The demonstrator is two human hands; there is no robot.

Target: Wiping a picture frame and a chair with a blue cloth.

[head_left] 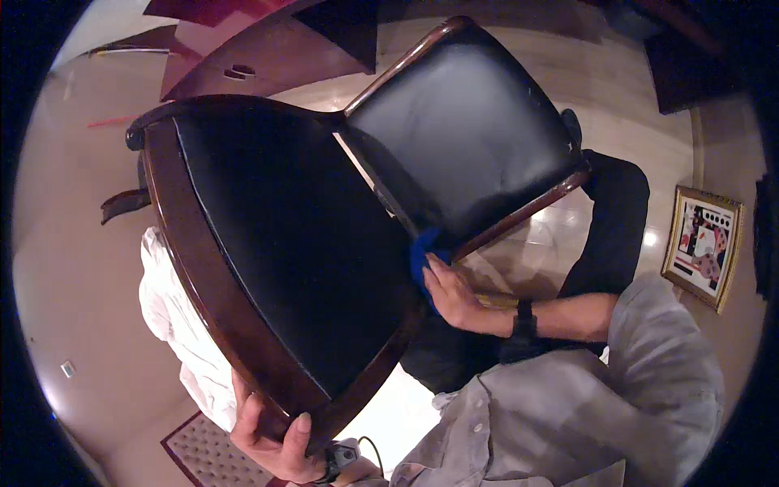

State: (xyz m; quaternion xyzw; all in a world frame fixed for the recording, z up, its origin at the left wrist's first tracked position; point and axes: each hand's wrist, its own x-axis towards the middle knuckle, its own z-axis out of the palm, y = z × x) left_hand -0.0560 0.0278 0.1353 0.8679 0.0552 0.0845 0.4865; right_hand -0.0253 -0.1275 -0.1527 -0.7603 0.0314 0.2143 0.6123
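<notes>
A tilted chair with a dark wooden frame [195, 243] and black padded upholstery fills the middle of the view. Its black backrest [292, 235] lies toward the left and its black seat [471, 130] toward the upper right. With my left hand [276, 438] I grip the corner of the backrest's wooden top rail, thumb on the near side. My right hand [454, 296] presses a blue cloth [422, 252] to the chair where backrest and seat meet. Part of the cloth is hidden under my fingers.
White cloth [182, 333] shows behind the backrest on the left. A dark red wooden cabinet or desk [276, 57] stands beyond the chair. At the right is a gold-framed picture [704, 247]; a tufted panel with a dark red border [215, 454] sits at lower left. My dark-trousered leg [613, 219] is beside the seat.
</notes>
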